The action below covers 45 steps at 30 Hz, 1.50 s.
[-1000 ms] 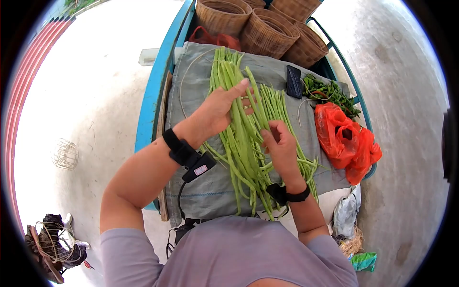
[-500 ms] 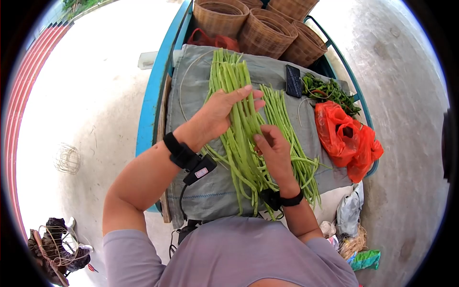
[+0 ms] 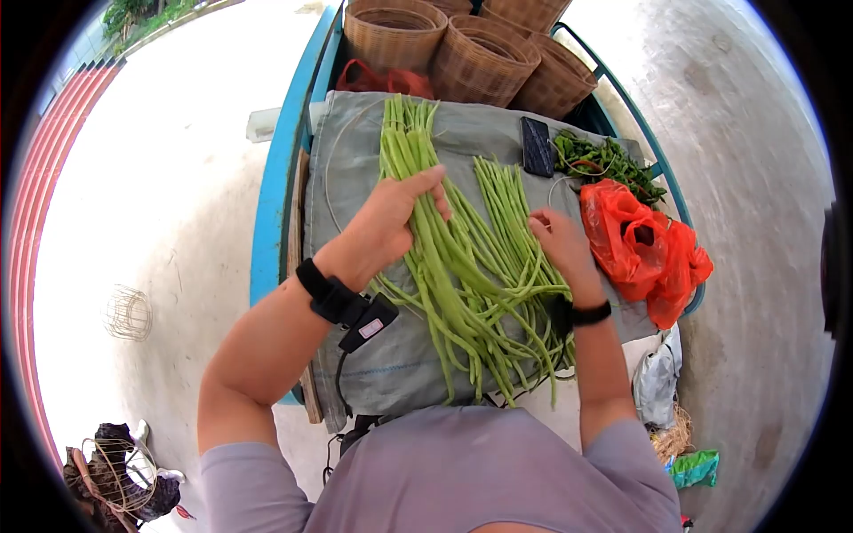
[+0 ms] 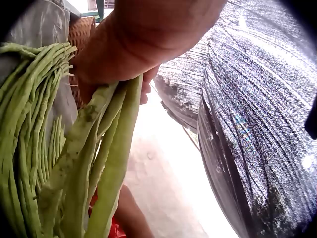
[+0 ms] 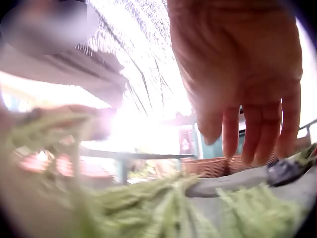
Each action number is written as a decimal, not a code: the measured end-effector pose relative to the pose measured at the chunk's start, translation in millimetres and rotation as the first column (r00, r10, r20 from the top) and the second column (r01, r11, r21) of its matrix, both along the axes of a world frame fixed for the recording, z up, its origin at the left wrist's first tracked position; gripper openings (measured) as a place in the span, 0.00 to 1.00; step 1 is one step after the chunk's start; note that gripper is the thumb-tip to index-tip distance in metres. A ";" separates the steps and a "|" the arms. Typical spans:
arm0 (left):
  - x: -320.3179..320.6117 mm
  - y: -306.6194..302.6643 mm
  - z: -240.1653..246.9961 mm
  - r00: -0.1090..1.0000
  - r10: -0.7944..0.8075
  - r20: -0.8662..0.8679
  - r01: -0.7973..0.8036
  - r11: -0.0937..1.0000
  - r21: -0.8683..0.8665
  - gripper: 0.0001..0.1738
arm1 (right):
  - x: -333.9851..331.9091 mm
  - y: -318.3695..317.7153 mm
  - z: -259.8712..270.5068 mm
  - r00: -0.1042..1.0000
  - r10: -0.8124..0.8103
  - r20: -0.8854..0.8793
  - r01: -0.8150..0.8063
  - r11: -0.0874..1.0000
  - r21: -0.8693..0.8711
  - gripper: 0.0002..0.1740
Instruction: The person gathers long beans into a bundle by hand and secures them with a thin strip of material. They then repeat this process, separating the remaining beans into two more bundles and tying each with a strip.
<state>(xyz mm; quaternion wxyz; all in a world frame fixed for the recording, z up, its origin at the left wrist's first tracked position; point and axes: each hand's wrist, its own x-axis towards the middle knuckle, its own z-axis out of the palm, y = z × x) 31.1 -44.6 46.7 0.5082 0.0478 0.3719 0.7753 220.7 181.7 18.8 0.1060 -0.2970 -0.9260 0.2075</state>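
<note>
My left hand (image 3: 384,224) grips several long green beans (image 4: 106,148), its thumb lying across them, above a larger pile of beans. The beans trail down toward my body over a grey cloth. To the right, my right hand (image 3: 563,246) hovers beside a second group of long beans (image 3: 505,197) with nothing held. In the right wrist view its fingers (image 5: 260,131) hang loosely downward over the beans, apart from them.
Wicker baskets (image 3: 485,59) stand at the back of the blue-railed cart. Near its right side lie a black phone (image 3: 537,147), green peppers (image 3: 613,167) and a red plastic bag (image 3: 626,238). The grey cloth (image 3: 355,355) covers the cart bed.
My right hand has moved away from the held beans, out to the right over the second group. My left hand has shifted slightly left, still gripping beans.
</note>
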 end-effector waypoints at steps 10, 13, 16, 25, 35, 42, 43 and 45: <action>4.3 -2.0 3.0 0.999 -0.032 -0.034 0.031 0.999 -0.035 0.09 | -13.9 95.9 -77.1 0.969 -0.191 0.156 0.247 0.741 -0.625 0.13; 1.5 -2.0 -0.1 0.996 -0.068 -0.059 0.068 0.998 -0.003 0.14 | -8.1 80.2 -64.1 0.989 -0.102 -0.109 0.062 0.946 -0.319 0.13; 2.1 -0.4 1.1 0.996 -0.063 -0.066 0.063 0.998 -0.011 0.17 | -6.2 25.9 -25.5 0.927 0.016 -0.375 -0.097 0.975 -0.198 0.11; 3.8 0.3 -0.2 0.994 -0.071 -0.087 0.081 0.991 0.107 0.20 | -11.8 -113.5 19.8 0.834 0.010 -0.551 -0.195 0.941 -0.278 0.11; 8.9 -3.3 5.7 0.991 -0.090 -0.101 0.099 0.990 0.096 0.14 | -13.1 -140.7 -2.9 0.803 0.027 -0.595 -0.262 0.913 -0.312 0.11; 8.8 -2.3 4.3 0.995 -0.082 -0.050 0.086 0.993 0.080 0.10 | -7.4 -100.9 24.9 0.920 0.174 -0.352 -0.193 0.981 -0.020 0.16; 7.4 -2.2 3.5 0.993 -0.089 -0.072 0.094 0.993 0.066 0.09 | -8.6 -76.2 16.0 0.933 0.146 -0.328 -0.177 0.982 -0.066 0.17; 7.6 -1.0 0.9 0.997 -0.070 -0.027 0.070 0.997 0.014 0.08 | -11.4 -20.0 -21.8 0.965 0.071 -0.253 -0.087 0.995 -0.053 0.18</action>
